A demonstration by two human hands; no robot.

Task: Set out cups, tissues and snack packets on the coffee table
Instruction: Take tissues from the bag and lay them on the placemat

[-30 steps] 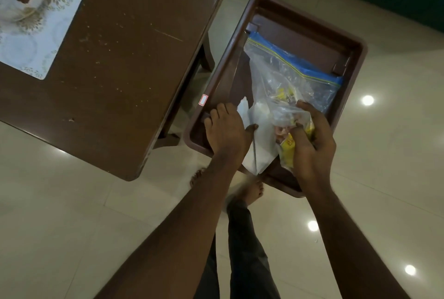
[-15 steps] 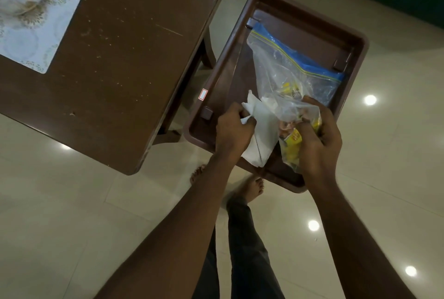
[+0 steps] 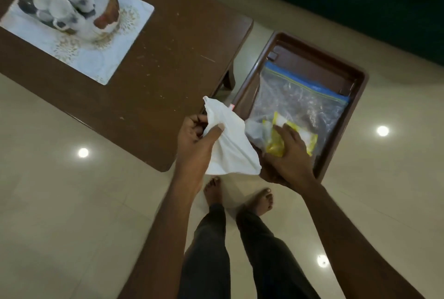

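My left hand (image 3: 194, 140) pinches a crumpled white tissue (image 3: 230, 147) and holds it up between the coffee table (image 3: 168, 70) and the brown tray (image 3: 346, 65). My right hand (image 3: 290, 157) grips the near end of a clear zip bag (image 3: 300, 99) with a blue seal, which lies in the tray. Yellow snack packets (image 3: 305, 139) show through the bag beside my fingers. Several white cups (image 3: 60, 3) stand upside down on a round dish on the table's far left.
A white patterned placemat (image 3: 115, 58) lies under the dish of cups. The tray sits just right of the table's near corner. My bare feet (image 3: 262, 200) stand on the glossy tiled floor below the tray. A dark wall runs along the top right.
My left hand has lifted the tissue out of the tray and moved it left toward the table. The right hand stays on the bag, which now lies flatter. The view has swung toward the cups.
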